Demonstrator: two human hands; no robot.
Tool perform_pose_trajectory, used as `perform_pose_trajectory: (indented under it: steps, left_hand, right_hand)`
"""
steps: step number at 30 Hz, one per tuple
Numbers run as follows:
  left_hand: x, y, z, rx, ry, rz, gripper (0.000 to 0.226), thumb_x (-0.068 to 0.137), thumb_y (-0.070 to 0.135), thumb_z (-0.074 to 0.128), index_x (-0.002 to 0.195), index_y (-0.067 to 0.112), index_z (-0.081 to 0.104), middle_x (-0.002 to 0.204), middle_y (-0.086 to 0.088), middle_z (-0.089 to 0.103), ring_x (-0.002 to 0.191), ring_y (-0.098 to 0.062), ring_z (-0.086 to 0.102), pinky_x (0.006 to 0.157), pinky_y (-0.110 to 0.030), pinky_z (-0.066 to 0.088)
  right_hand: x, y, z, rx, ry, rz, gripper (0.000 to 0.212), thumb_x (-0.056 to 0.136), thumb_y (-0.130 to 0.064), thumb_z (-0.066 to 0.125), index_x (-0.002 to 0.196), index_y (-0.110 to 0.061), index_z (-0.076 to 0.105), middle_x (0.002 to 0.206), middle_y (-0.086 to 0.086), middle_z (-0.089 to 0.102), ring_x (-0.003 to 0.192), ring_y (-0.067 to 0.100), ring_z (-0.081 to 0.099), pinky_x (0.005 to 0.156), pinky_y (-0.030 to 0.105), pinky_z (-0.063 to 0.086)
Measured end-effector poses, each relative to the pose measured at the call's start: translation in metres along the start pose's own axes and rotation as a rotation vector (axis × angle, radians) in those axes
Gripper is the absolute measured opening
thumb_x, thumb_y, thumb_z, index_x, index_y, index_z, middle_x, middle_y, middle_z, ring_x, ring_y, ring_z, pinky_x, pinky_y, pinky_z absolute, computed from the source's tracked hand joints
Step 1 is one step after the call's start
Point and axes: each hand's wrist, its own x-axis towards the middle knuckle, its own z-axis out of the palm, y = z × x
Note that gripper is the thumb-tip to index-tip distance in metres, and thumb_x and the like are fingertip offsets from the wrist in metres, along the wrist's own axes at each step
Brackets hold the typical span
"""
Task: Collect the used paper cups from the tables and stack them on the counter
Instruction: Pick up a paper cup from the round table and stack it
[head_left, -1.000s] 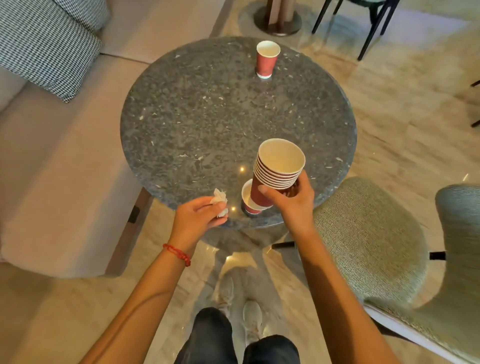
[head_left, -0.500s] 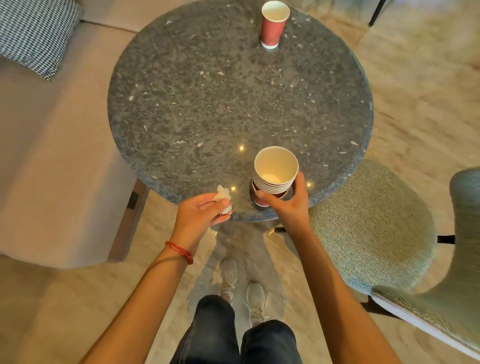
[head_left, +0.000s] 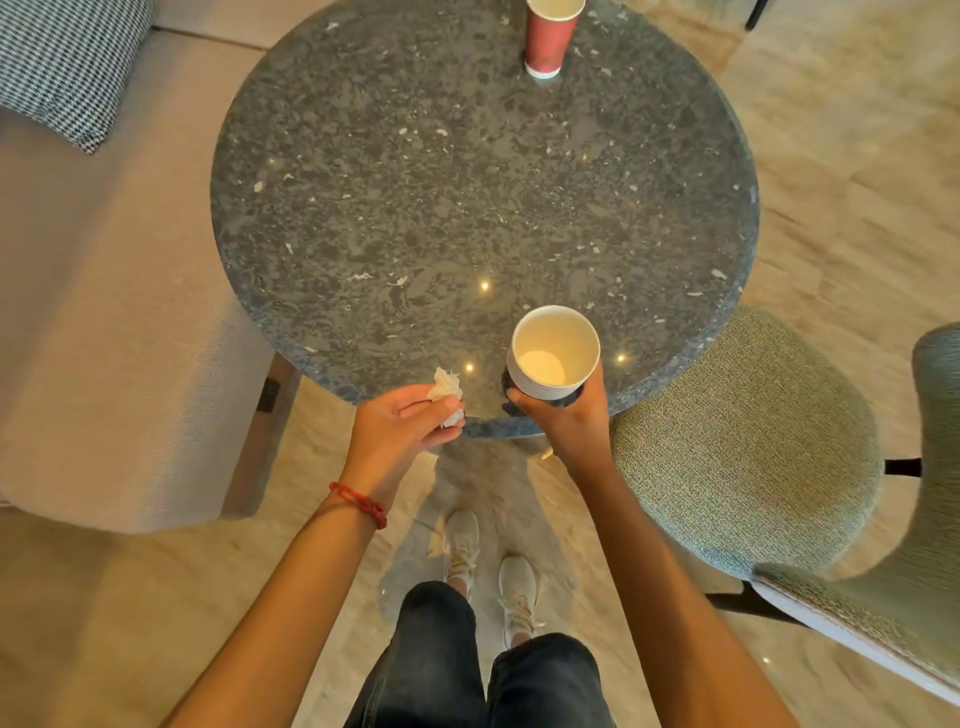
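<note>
Nearest the camera, dark trousers (head_left: 483, 675) and a pair of pale shoes (head_left: 491, 561) are seen on a beige stone floor (head_left: 857, 171). A red cord bracelet (head_left: 359, 504) is worn on the left wrist. The left hand (head_left: 397, 431) is held at the near edge of the table, its fingers curled round a crumpled white tissue (head_left: 447, 392), which is pinched against the thumb. The right hand (head_left: 563, 423) is wrapped round a stack of cups (head_left: 551, 353) from the near side, thumb on the left of the stack and fingers on the right. The stack is viewed from almost straight above: a white interior, a cream-lit bottom, and several white rims nested closely below the top rim are noted; the outer walls are hidden. The stack is located over the near edge of the round table (head_left: 415, 208), with a dark shadow beneath it; whether its base touches the surface cannot be told. The table top is dark grey speckled stone, polished, with small light reflections. A green upholstered chair (head_left: 753, 441) stands just right of the table, a beige sofa (head_left: 104, 312) to the left, with a houndstooth cushion (head_left: 67, 62) on it. At the far edge of the table a single red cup (head_left: 545, 36) with a white base ring is recorded, upright, well apart from the stack.
</note>
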Motion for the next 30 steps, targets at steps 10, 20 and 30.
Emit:
perform_pose_trajectory:
  steps: [10,20,30]
  left_hand:
    - [-0.002,0.010,0.033,0.067,-0.119,-0.005,0.008,0.082,-0.002,0.062,0.087,0.003,0.065,0.078,-0.012,0.068,0.059,-0.009,0.068,0.056,-0.016,0.054]
    - [-0.037,0.000,0.112,0.233,-0.358,0.037,0.010,0.080,-0.001,0.065,0.079,0.009,0.067,0.063,0.000,0.072,0.059,-0.010,0.068,0.054,-0.015,0.053]
    - [-0.143,-0.069,0.228,0.406,-0.720,0.086,0.010,0.080,0.001,0.066,0.079,0.010,0.069,0.067,0.000,0.073,0.066,-0.011,0.070,0.061,-0.021,0.057]
  right_hand:
    - [-0.024,-0.020,-0.028,0.013,0.170,0.046,0.063,0.060,-0.020,0.085,0.109,-0.035,0.048,0.104,-0.015,0.062,0.092,-0.005,0.060,0.076,0.035,0.055]
    - [-0.089,-0.029,-0.104,0.124,0.417,-0.040,0.060,0.065,-0.009,0.083,0.117,-0.011,0.053,0.101,-0.009,0.065,0.088,-0.007,0.062,0.073,0.009,0.047]
    - [-0.224,-0.022,-0.228,0.186,0.751,-0.103,0.056,0.071,-0.009,0.081,0.120,-0.013,0.053,0.106,-0.005,0.066,0.095,0.001,0.062,0.078,0.014,0.049]
